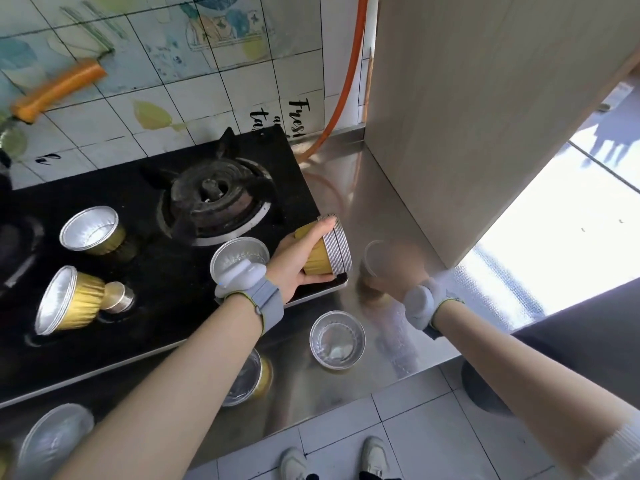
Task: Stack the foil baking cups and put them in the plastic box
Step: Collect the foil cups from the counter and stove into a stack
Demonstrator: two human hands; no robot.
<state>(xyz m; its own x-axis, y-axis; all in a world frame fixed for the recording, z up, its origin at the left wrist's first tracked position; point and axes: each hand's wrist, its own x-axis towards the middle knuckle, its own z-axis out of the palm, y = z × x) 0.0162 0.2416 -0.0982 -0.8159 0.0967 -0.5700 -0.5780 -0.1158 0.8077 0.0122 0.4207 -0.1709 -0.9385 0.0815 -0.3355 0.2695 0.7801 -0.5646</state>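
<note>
Here the left hand (299, 259) grips a nested stack of foil cups (329, 249), held sideways with the rims pointing right, just over the right front corner of the black stove (145, 313). The right hand (403, 271) is motion-blurred above the steel surface (377, 188), close to the stack's open end; it seems to carry a single cup (375, 259), but whether the fingers are closed on it I cannot tell.

Loose cups remain. On the stove: one upright cup (91, 230) near the back left, a small tipped stack (67, 301) resting against a knob (119, 297), and one cup (239, 254) partly hidden behind the left wrist. On the surface near its front edge: one upright cup (337, 339), one tipped under the left forearm (251, 375), and another at the lower left corner of the view (52, 438).

No plastic box is in view. Judgement: stacking is roughly half done; several cups are uncollected, and boxing has not begun.
</note>
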